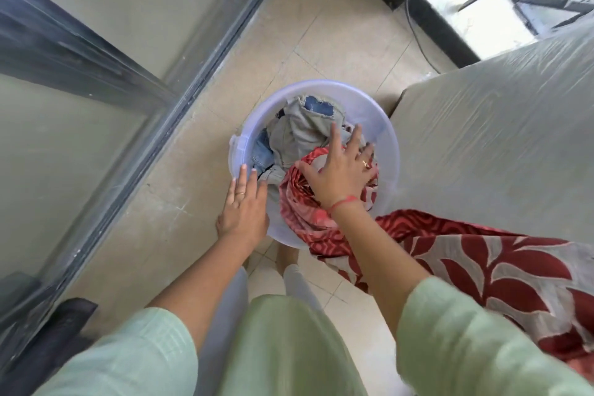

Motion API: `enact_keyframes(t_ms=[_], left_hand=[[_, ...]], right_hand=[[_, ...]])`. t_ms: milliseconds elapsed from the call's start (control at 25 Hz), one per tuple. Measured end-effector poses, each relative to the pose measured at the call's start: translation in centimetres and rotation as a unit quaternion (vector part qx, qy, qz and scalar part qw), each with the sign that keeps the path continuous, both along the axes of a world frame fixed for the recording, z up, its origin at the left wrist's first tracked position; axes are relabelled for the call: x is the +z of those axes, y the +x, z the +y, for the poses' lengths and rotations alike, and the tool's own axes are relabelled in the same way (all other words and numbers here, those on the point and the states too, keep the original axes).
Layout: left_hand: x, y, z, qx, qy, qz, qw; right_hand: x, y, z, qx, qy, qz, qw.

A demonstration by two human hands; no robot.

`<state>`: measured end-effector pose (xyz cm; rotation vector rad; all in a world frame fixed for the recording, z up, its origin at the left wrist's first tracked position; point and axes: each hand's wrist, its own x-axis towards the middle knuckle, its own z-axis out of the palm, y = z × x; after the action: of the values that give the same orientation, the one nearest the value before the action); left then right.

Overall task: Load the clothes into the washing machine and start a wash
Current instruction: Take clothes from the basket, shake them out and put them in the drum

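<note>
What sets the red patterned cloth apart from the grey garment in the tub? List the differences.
The red patterned cloth bears pale leaf shapes; the grey garment is plain with a blue patch. The red patterned cloth spills over the rim of the tub; the grey garment lies wholly inside. Both lie crumpled under the right hand.

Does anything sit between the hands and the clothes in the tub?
Nothing visible does. The right hand lies spread directly on the red patterned cloth and the grey garment heaped in the tub. The left hand rests at the tub's near rim, beside the clothes.
</note>
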<state>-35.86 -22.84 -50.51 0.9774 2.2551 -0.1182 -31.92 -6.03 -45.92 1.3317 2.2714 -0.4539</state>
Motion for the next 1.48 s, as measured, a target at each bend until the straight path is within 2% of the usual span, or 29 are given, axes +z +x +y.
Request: enact_keyframes(t_ms=[80,120,200,280,360,440,520,560,600,680,720,840,920,960,1000,1080,1160,1200,1240,1360,1480], left_hand=[[-0.5,0.1,-0.4,-0.008,0.001,-0.004,1.000],[-0.6,0.1,-0.6,-0.015,0.004,-0.005,1.000],[-1.1,0.0,-0.9,-0.029,0.008,-0.009,1.000],[-1.2,0.0,-1.2,-0.048,0.006,-0.015,0.999],[-1.2,-0.1,-1.3,-0.058,0.007,-0.022,0.998],[-0.9,-0.4,-1.2,-0.058,0.008,-0.047,0.997],[0.0,-0.8,-1.1,-0.028,0.039,-0.095,0.994],[1.2,-1.2,-1.1,0.013,0.066,-0.127,0.990],[2.6,-1.7,-1.1,0.065,0.093,-0.149,0.982],[6.2,-2.8,-1.5,0.154,0.124,-0.140,0.970],[8.2,-3.3,-1.8,0.174,0.121,-0.123,0.969],[14.4,-4.6,-2.9,0.153,0.091,-0.092,0.980],[18.2,-4.9,-3.2,0.119,0.075,-0.081,0.987],[20.3,-4.8,-3.0,0.100,0.076,-0.079,0.989],[22.1,-4.5,-2.5,0.082,0.087,-0.085,0.989],[25.6,-4.1,-0.6,0.045,0.117,-0.106,0.986],[28.8,-3.4,2.0,0.001,0.155,-0.123,0.980],[30.2,-2.9,3.6,-0.014,0.178,-0.127,0.976],[31.8,-2.4,5.3,-0.021,0.205,-0.133,0.969],[37.1,-0.3,10.8,-0.027,0.317,-0.150,0.936],[42.8,1.1,15.8,-0.027,0.472,-0.105,0.875]], right_hand=[[-3.5,-1.2,0.0,-0.101,-0.120,-0.115,0.981],[-5.0,-0.8,-0.5,-0.090,-0.163,-0.160,0.969],[-5.6,0.4,-1.5,-0.013,-0.194,-0.164,0.967],[-3.5,1.3,-1.7,0.007,-0.147,-0.076,0.986],[0.7,2.7,-1.7,0.044,-0.033,0.060,0.997],[6.3,3.3,-1.5,0.115,0.116,0.204,0.965],[10.4,3.4,-1.9,0.184,0.210,0.273,0.921],[11.8,3.2,-1.7,0.216,0.203,0.261,0.919],[12.8,2.6,-1.4,0.251,0.152,0.217,0.931],[14.3,2.3,-0.4,0.281,-0.014,0.063,0.958],[15.4,2.9,0.5,0.268,-0.045,-0.014,0.962],[20.0,6.7,4.0,0.192,0.040,-0.188,0.962],[23.8,8.8,5.1,0.173,0.026,-0.267,0.948],[25.8,9.1,5.1,0.178,0.014,-0.271,0.946],[27.9,8.9,4.6,0.190,0.019,-0.251,0.949],[32.5,8.1,3.7,0.194,0.082,-0.155,0.965],[37.8,8.3,2.9,0.194,0.182,0.019,0.964],[40.9,8.8,2.4,0.194,0.240,0.102,0.946],[43.8,9.7,2.0,0.212,0.309,0.170,0.911],[51.1,14.0,1.9,0.228,0.454,0.294,0.809],[55.4,18.3,3.1,0.150,0.486,0.380,0.773]])
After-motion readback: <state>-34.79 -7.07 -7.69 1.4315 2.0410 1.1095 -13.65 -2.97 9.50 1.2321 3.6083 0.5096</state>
